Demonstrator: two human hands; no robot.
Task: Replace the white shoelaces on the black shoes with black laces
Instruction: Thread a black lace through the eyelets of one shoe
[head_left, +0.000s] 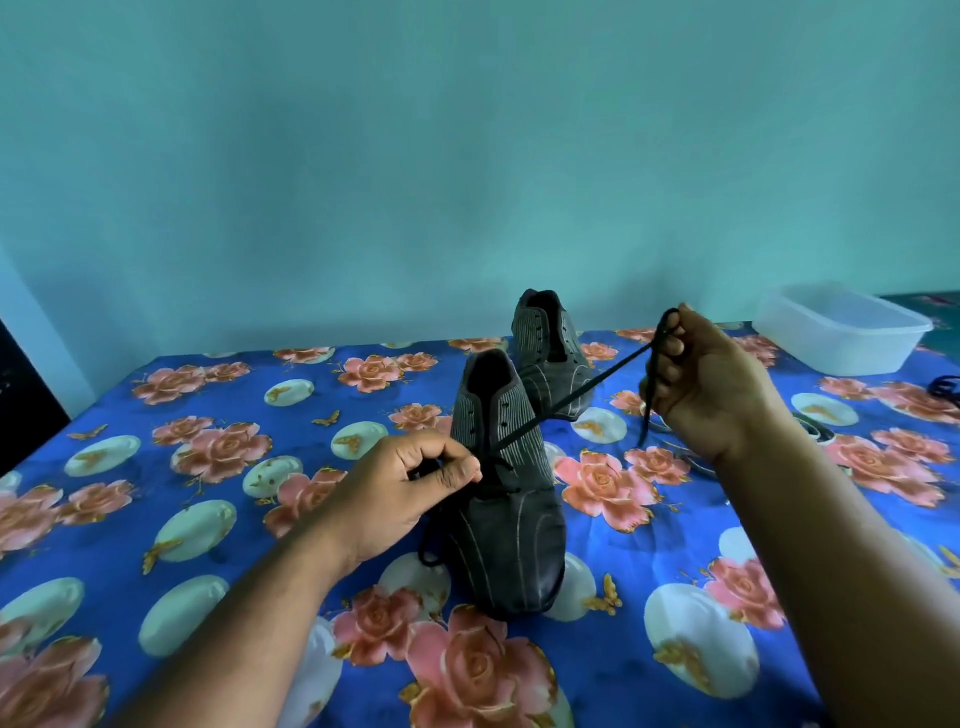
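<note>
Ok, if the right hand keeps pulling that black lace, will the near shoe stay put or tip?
Probably it shifts rather than tips: the near shoe sits flat on its sole on the cloth. The black lace runs taut and upward to the right hand, so the heel end could lift. The left hand, pinching at the eyelets, likely steadies it.

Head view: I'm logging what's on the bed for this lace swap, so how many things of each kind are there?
Shoes: 2, near shoe and far shoe
Black laces: 2, one pulled taut between the left hand and right hand, one at the right edge
Plastic tubs: 1
Total: 5
A pale strip lies under the right wrist; I cannot tell what it is.
</note>
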